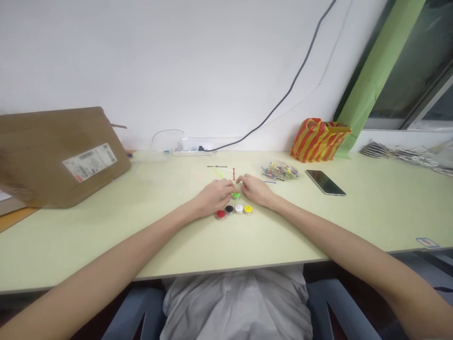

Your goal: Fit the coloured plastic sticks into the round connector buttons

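Observation:
Between my hands stands a small round clear piece with a green top (236, 196). My left hand (215, 196) is closed beside it, with the fingertips at its upper left edge. Just to the right, my right hand (255, 190) has its fingers curled in; anything small in them is hidden. Four similar round pieces sit nearer me in a row: red (221, 214), black (229, 209), white (239, 208) and yellow (248, 209). Beyond the hands lie thin sticks: black (217, 166), yellow-green (218, 173) and red (234, 174). A blue stick (270, 182) lies behind my right hand.
A clear bag of coloured sticks (281, 171) lies at the back right, near a tablet or phone (325, 182) and a striped bag (318, 140). A cardboard box (63, 156) stands left. Against the wall is a power strip (193, 152) with a black cable (276, 107).

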Tool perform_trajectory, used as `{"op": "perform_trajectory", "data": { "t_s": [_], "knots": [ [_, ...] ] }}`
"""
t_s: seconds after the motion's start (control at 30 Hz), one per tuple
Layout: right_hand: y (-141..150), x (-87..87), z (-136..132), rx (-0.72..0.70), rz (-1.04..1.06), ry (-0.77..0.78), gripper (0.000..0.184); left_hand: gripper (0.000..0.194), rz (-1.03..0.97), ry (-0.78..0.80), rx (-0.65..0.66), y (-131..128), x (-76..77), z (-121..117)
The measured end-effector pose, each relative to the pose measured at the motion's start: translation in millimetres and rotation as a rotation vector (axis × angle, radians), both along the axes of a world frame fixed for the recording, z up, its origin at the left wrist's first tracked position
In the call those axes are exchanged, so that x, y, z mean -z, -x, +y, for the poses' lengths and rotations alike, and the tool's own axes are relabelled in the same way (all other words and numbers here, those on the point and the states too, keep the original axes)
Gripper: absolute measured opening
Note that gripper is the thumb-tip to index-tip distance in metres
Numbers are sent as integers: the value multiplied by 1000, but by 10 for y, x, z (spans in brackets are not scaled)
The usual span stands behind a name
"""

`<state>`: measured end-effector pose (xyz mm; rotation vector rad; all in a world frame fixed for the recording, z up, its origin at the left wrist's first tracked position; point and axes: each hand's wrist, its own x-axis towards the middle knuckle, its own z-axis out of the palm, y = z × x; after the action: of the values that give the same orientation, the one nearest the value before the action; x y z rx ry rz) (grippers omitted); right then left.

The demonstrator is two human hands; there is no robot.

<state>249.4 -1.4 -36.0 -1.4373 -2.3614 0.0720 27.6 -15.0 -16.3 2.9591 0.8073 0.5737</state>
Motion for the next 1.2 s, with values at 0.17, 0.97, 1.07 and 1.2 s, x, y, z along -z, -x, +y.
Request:
{"op": "perform_trajectory", "data": {
  "t_s": [0.17,0.97,1.07,1.2],
  "knots": [
    [5,-9,-27,41,-10,1,38,33,-5,-41,6,31,-15,24],
    [261,-131,397,41,-7,-118,27,17,-152,-20,-112,99,36,141],
    [452,-229,713,31,-82,-28,28,18,-210,-12,-149,146,10,157],
    [644,-273,993,49,-85,33,25,20,-214,37,-158,189,-18,159]
  ]
}}
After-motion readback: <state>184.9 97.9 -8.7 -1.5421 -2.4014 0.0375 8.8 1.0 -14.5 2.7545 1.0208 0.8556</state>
